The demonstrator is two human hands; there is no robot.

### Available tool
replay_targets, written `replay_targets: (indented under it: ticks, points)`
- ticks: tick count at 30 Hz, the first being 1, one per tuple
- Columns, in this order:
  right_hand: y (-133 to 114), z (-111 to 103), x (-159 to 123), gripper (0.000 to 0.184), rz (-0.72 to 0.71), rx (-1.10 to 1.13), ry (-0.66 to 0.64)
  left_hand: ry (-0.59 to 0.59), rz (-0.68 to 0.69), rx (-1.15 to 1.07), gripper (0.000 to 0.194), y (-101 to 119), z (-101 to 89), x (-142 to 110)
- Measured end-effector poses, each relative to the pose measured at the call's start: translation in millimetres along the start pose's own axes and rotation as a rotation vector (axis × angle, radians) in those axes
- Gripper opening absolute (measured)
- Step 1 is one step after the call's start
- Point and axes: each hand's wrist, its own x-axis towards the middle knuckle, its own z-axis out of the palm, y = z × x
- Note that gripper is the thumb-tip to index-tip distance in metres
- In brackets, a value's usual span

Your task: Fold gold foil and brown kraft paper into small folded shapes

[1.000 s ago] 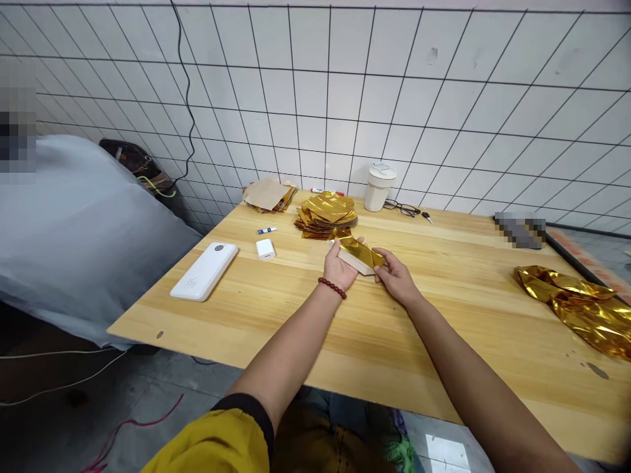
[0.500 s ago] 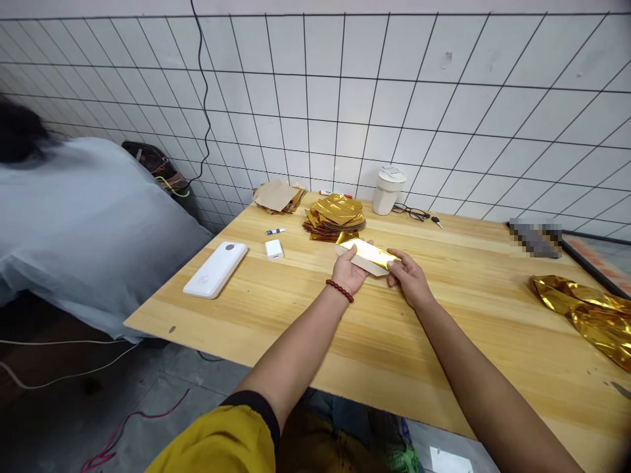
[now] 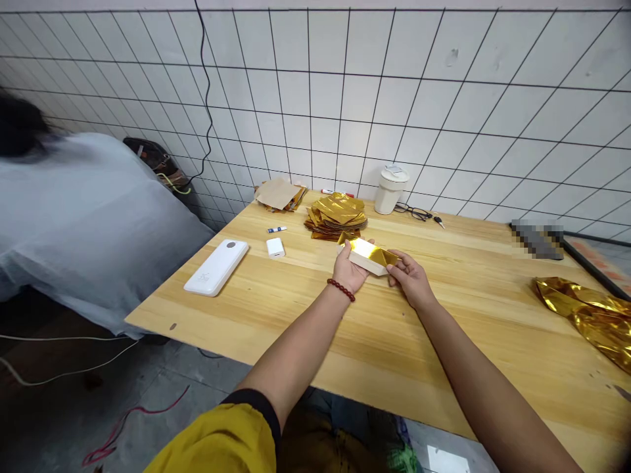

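Folded gold foil piece [image 3: 369, 251] held just off the bench, between both hands, bright face up, pale underside [image 3: 365, 264] along near edge. Vs last sec: looks shorter, w/ more pale side showing; exact fold hard to tell at this size. L hand [image 3: 349, 268] palm up under left end, fingers curled round the edge, red bead bracelet [image 3: 340, 290] on wrist. R hand [image 3: 411, 279] pinching right end btw thumb & fingers. Hands close, foil piece between them, no sign of contact w/ each other.

Just beyond hands, stack of gold foil squares [image 3: 336, 217] loose on pine bench [image 3: 444, 341]. Far right, crumpled gold foil sheet [image 3: 586, 322] near bench edge. Back corner: kraft paper sheet [image 3: 277, 194] on more foil. Left of hands: white power bank [image 3: 216, 267], small white adapter [image 3: 275, 247], small blue-and-white tube [image 3: 277, 229]. Along wall: cream travel mug [image 3: 389, 190], black glasses [image 3: 413, 211], keys [image 3: 438, 222]. Far left, co-worker in pale grey top [image 3: 89, 223], bent away, hands out of view.
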Motion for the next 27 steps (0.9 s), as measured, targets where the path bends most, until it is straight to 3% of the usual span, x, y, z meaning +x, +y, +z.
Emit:
replay_targets:
  ticks: [4, 7, 12, 18, 27]
  points:
    - [1.9, -0.5, -1.2, 0.062, -0.040, -0.010, 0.012, -0.020, -0.003, 0.002, 0.025, 0.0, -1.3, 1.7]
    - [4.6, -1.0, -0.1, 0.058, -0.059, -0.049, -0.003, -0.032, 0.009, 0.032, 0.015, -0.6, -0.3, 0.8]
    - [3.5, -0.4, -1.2, 0.055, -0.042, -0.118, -0.023, -0.053, -0.016, 0.132, 0.036, -3.1, 0.1, -0.6]
    - [-0.7, 0.4, -6.6, 0.067, -0.089, -0.173, -0.134, -0.014, -0.003, 0.076, 0.027, 1.0, -3.1, 5.3]
    - [3.8, -3.4, -2.5, 0.035, -0.068, -0.159, -0.060, -0.009, -0.035, 0.112, 0.022, 5.5, -2.8, 5.3]
